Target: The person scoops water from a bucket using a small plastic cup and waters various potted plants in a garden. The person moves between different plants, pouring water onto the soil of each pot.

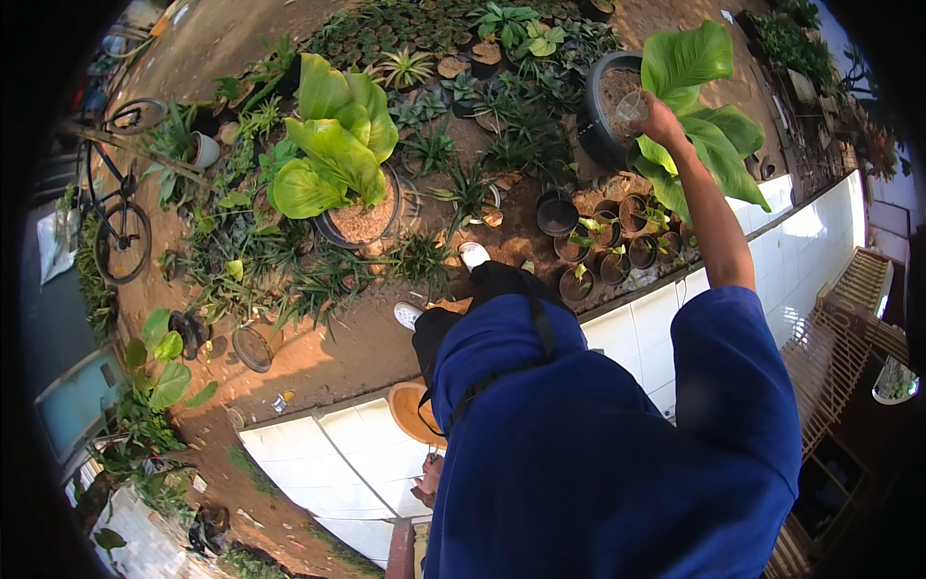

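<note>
My right hand (pixel 662 121) grips a clear plastic cup (pixel 631 107), tilted over the soil in a large dark pot (pixel 592 130). Broad green leaves (pixel 687 61) rise beside that hand and partly overlap the pot's edge. At the left side of my body, my left hand (pixel 430 479) is partly hidden by my blue shirt. A small thin thing shows at its fingers, too small to name. An orange-brown basin (pixel 406 412) lies just beyond it, over the white tiles, partly covered by my clothing.
Small black pots (pixel 557 213) with soil and seedlings stand below the large pot. A broad-leaved plant (pixel 333 137) grows in another big pot (pixel 396 217). Spiky plants (pixel 423 257) crowd near my feet. A white tiled ledge (pixel 629 326) runs beside me; a bicycle (pixel 123 217) stands at the left.
</note>
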Tool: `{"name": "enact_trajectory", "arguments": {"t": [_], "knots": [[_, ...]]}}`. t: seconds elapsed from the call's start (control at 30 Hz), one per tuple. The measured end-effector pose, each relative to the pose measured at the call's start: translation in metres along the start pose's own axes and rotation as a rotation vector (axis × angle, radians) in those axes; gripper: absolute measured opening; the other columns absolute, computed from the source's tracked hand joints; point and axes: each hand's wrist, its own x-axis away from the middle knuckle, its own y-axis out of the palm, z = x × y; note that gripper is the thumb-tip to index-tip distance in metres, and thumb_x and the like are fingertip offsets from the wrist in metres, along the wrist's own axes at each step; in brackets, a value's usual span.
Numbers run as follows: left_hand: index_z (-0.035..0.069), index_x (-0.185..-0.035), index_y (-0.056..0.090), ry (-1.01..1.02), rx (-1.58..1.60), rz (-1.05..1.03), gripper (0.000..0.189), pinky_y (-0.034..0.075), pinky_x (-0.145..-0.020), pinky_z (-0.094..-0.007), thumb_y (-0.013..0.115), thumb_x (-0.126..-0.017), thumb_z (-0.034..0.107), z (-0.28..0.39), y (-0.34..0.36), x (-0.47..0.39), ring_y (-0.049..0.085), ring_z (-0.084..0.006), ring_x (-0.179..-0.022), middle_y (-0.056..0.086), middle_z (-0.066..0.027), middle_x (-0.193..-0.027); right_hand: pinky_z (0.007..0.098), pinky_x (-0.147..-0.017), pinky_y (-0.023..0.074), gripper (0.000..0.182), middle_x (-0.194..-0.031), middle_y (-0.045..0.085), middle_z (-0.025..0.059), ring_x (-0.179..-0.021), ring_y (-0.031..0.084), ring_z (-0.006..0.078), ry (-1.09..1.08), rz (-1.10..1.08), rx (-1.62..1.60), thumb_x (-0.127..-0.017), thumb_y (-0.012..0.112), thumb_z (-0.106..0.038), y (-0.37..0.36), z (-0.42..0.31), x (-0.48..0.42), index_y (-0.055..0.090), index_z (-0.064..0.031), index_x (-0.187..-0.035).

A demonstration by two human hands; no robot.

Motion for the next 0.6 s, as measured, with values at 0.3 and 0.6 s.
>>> {"name": "enact_trajectory", "arguments": {"t": [0.3, 0.6], "knots": [[0.018, -0.061, 0.025, 0.041, 0.066, -0.025, 0.04, 0.028, -0.054, -0.0339, 0.062, -0.073, 0.025, -0.002, 0.009, 0.004, 0.02, -0.0166, -0.045, 0.017, 0.0036, -0.053, 0.0433, -0.104, 0.0451, 0.083, -0.133, 0.059, 0.024, -0.125, 0.056, 0.0374, -0.004, -0.073, 0.039, -0.071, 0.083, -0.025, -0.005, -0.022, 0.008, 0.046, -0.0026, -0.141], [0.017, -0.062, 0.029, -0.094, 0.08, -0.35, 0.038, 0.026, -0.05, -0.0329, 0.059, -0.08, 0.033, 0.01, 0.035, 0.039, 0.024, -0.0158, -0.044, 0.022, 0.0012, -0.051, 0.0442, -0.104, 0.0451, 0.081, -0.133, 0.059, 0.0227, -0.125, 0.056, 0.0375, -0.032, -0.11, 0.076, -0.071, 0.084, -0.023, -0.001, -0.017, 0.016, 0.047, -0.0036, -0.141]]}}
